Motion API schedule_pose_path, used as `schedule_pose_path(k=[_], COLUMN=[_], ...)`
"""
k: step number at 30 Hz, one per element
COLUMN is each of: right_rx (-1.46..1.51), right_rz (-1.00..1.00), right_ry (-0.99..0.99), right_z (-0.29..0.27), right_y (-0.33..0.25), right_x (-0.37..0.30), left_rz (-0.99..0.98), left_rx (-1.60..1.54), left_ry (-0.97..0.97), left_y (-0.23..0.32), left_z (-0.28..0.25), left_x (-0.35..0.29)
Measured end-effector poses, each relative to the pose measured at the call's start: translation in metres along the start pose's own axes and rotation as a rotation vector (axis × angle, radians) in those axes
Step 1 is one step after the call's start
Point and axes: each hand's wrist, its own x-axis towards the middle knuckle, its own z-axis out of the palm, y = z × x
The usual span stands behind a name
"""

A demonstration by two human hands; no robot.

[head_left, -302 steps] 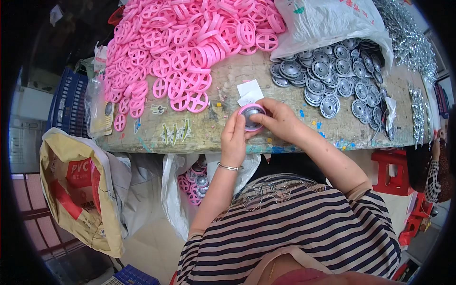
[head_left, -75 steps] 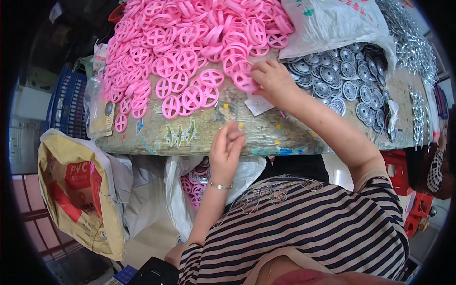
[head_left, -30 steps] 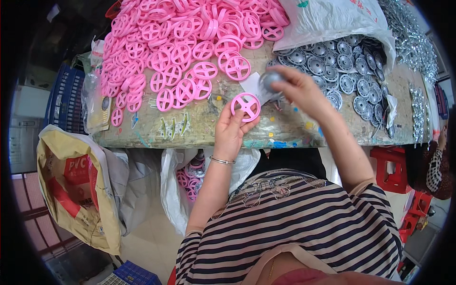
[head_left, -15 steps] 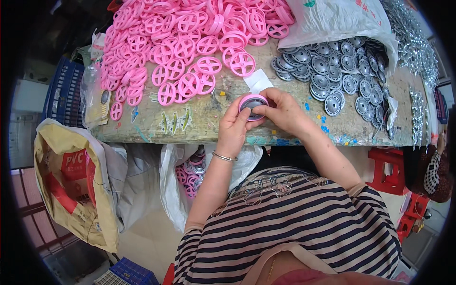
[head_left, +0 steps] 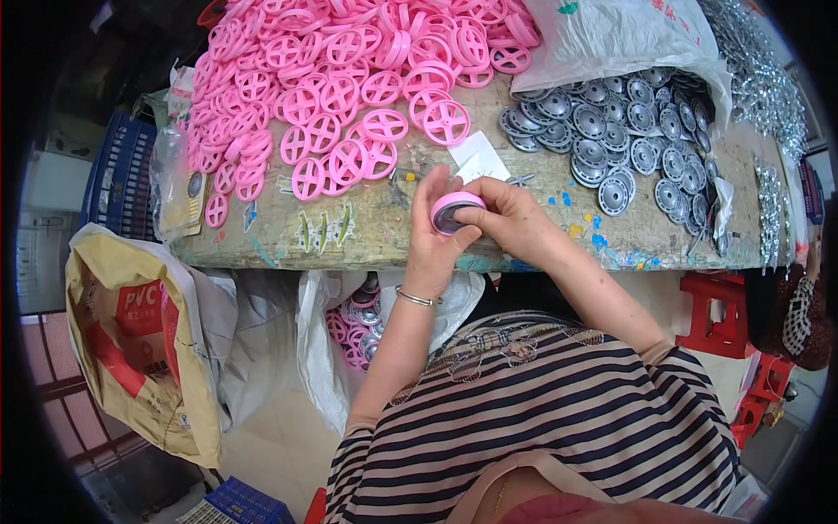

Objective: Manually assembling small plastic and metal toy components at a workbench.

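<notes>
Over the table's near edge I hold a pink wheel (head_left: 455,202) with a dark grey disc fitted in it, tilted between both hands. My left hand (head_left: 429,249) cradles its left side, thumb at the lower rim and fingertips pointing up. My right hand (head_left: 517,220) grips the other side, thumb on the disc and fingers behind the rim. Beyond my hands lies a heap of pink spoked wheels (head_left: 338,96). To the right is a pile of silver-grey discs (head_left: 613,196). White paper pieces (head_left: 489,155) lie just past my fingers.
A white sack (head_left: 624,39) lies over the discs' far side, near silver tinsel (head_left: 764,79). Below the table edge, a white bag (head_left: 316,349) holds wheels with discs. A yellowish sack (head_left: 205,410) stands left, a red stool (head_left: 711,323) right. Stickers (head_left: 325,229) lie on the table (head_left: 375,249).
The wheel has tipped more on edge and shifted slightly left and down. My left fingers have straightened upward, and my right thumb presses farther down on the disc.
</notes>
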Motion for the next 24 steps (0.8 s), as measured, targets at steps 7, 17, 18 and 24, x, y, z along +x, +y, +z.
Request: schedule_pose_path(k=[7,17,18,24], right_rx=[-0.073,0.04,0.041,-0.863], right_rz=[-0.131,-0.024,-0.023,-0.752], right_ry=[0.019,-0.119,-0.112,0.507], right_z=[-0.001,0.004,-0.001,-0.024], right_y=[0.022,0.008,0.005,0.007], right_x=[0.008,0.007,0.011,0.089], left_rz=[-0.165,-0.035,-0.039,-0.066], left_rx=[-0.117,0.2,0.198,0.454], left_ry=[0.074,0.148,0.142,0.517], left_y=[-0.001,0.011,0.018,0.058], left_z=[0.001,-0.013,-0.016,-0.073], left_x=[-0.001,-0.022,-0.029,-0.099])
